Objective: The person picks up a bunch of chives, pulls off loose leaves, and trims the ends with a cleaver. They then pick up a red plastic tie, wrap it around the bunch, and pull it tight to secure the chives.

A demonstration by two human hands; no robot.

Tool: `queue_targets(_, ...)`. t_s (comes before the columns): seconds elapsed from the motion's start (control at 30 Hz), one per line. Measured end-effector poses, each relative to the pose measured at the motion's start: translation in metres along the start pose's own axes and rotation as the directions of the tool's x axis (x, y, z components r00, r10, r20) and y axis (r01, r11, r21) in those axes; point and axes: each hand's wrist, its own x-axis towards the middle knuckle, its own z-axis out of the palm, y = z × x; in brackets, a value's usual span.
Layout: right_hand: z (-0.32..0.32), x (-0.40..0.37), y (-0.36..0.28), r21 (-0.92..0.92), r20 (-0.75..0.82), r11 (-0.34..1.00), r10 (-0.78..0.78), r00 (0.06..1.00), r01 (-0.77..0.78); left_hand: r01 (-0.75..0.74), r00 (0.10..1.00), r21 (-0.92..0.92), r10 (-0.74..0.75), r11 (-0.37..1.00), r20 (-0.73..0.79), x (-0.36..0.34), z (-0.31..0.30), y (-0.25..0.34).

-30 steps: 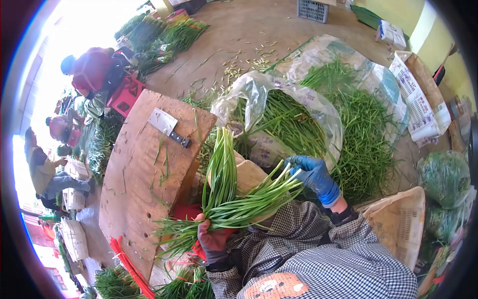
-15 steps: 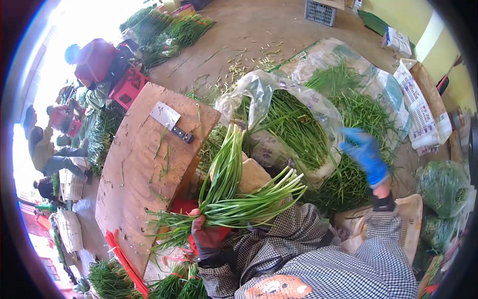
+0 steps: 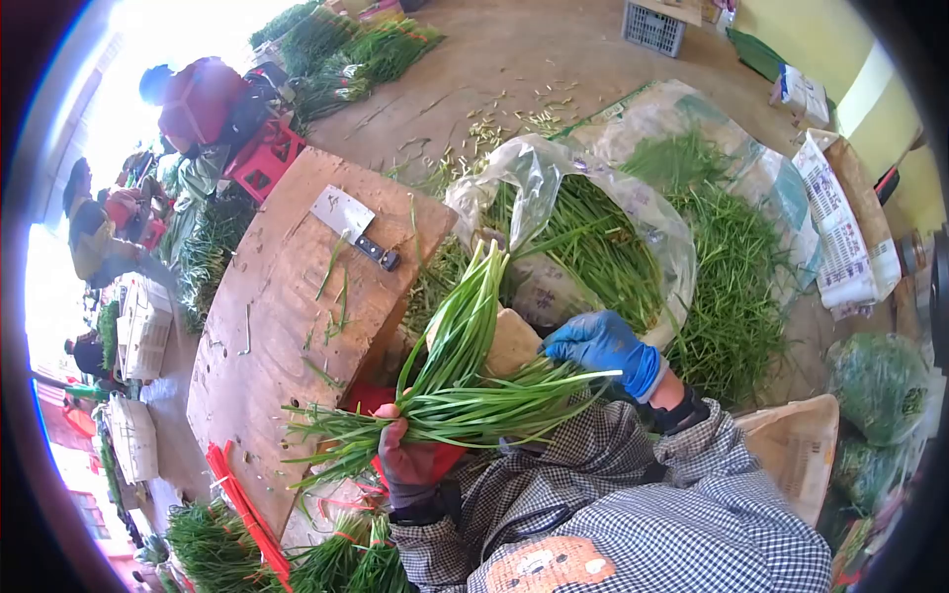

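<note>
A loose bunch of garlic chives [image 3: 484, 410] lies across my lap, split into two sheaves that fan apart, one pointing up and one to the right. My left hand [image 3: 403, 457] is closed around their leafy end, the thumb on top. In a blue glove, my right hand [image 3: 605, 348] reaches to the pale ends of the right-hand sheaf, its fingers pinched together on them; the fingertips are partly hidden. One pale stalk sticks out below that glove. Behind the bunch, a tan block [image 3: 512, 344] shows beside the clear plastic bag of chives [image 3: 608, 232].
A cleaver [image 3: 343, 212] lies on the wooden board [image 3: 267, 287] at my left, with red ties [image 3: 247, 514] at its near edge. More loose chives [image 3: 732, 296] cover the plastic sheet at right. A crate [image 3: 791, 445] stands by my right side. Other people sit at far left.
My right hand has come down and left from above the loose chives to the pale ends of the held bunch. My left hand keeps its grip. The view has shifted slightly.
</note>
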Motion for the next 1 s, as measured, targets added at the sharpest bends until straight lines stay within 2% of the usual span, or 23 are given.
queue_targets(0.03,0.004,0.0,0.005,0.12,-0.096,0.993,0.012,0.995,0.0,-0.007,1.0,-0.018,0.007,1.0,0.0,0.0,-0.001,0.0)
queue_targets(0.07,0.006,0.0,0.009,0.199,-0.112,0.98,0.031,0.993,-0.008,-0.008,1.0,-0.018,0.008,1.0,0.001,0.0,-0.002,0.0)
queue_targets(0.2,0.007,-0.002,0.014,0.251,-0.188,0.967,0.007,0.982,0.041,-0.007,0.999,0.019,0.007,1.0,0.041,-0.002,0.004,0.001)
queue_targets(0.27,0.007,-0.001,0.015,-0.121,-0.318,0.989,-0.118,0.941,0.083,0.012,0.998,0.037,-0.015,0.999,0.066,-0.003,0.007,-0.002)
queue_targets(0.3,0.005,0.0,0.017,-0.121,-0.325,0.989,-0.117,0.939,0.081,0.013,0.998,0.056,-0.016,0.998,0.062,-0.004,0.003,-0.006)
queue_targets(0.37,-0.002,0.003,0.025,-0.279,-0.37,0.96,-0.132,0.919,0.025,0.016,0.998,0.078,-0.021,0.997,0.065,-0.002,-0.016,-0.011)
queue_targets(0.43,-0.013,0.003,0.042,-0.312,-0.394,0.95,-0.106,0.913,-0.025,0.021,0.997,0.182,-0.034,0.983,0.069,0.004,-0.056,-0.018)
queue_targets(0.5,-0.035,-0.008,0.046,-0.104,-0.483,0.993,-0.005,0.876,-0.052,0.027,0.997,0.248,-0.046,0.968,0.069,0.004,-0.068,-0.022)
queue_targets(0.57,-0.073,-0.032,0.056,0.12,-0.589,0.979,0.204,0.782,-0.165,0.04,0.995,0.213,-0.059,0.976,0.082,0.0,-0.048,-0.019)
queue_targets(0.63,-0.134,-0.079,0.097,-0.108,-0.645,0.921,0.221,0.732,-0.373,0.046,0.992,0.159,-0.063,0.986,0.106,-0.005,-0.024,-0.01)
queue_targets(0.7,-0.183,-0.131,0.119,-0.116,-0.695,0.87,0.273,0.666,-0.478,0.048,0.99,0.119,-0.063,0.992,0.124,-0.009,-0.006,-0.006)
queue_targets(0.73,-0.184,-0.141,0.113,-0.116,-0.695,0.868,0.277,0.664,-0.483,0.046,0.988,0.096,-0.059,0.994,0.14,-0.01,0.002,-0.005)
queue_targets(0.77,-0.182,-0.155,0.104,-0.341,-0.754,0.767,0.121,0.645,-0.543,0.041,0.986,0.061,-0.05,0.997,0.162,-0.011,0.01,-0.005)
queue_targets(0.8,-0.18,-0.17,0.095,-0.53,-0.769,0.604,-0.047,0.637,-0.595,0.026,0.98,-0.001,-0.025,1.0,0.195,-0.01,0.015,-0.007)
queue_targets(0.87,-0.141,-0.157,0.051,-0.247,-0.711,0.851,0.166,0.683,-0.464,0.04,0.988,-0.013,-0.037,0.999,0.148,-0.006,0.003,-0.01)
queue_targets(0.9,-0.119,-0.146,0.037,-0.174,-0.635,0.914,0.18,0.752,-0.366,0.044,0.995,-0.025,-0.041,0.999,0.094,-0.004,-0.007,-0.012)
queue_targets(0.93,-0.095,-0.136,0.035,0.006,-0.539,0.949,0.267,0.799,-0.314,0.019,1.0,-0.034,-0.019,0.999,0.008,-0.001,-0.016,-0.016)
queue_targets(0.97,-0.074,-0.117,0.002,0.145,-0.455,0.965,0.263,0.851,-0.22,0.021,1.0,-0.029,-0.021,0.999,0.01,-0.002,-0.014,-0.016)
queue_targets(1.0,-0.053,-0.103,-0.007,0.226,-0.422,0.969,0.187,0.887,-0.097,0.018,0.999,-0.074,-0.02,0.997,-0.025,-0.001,-0.011,-0.018)
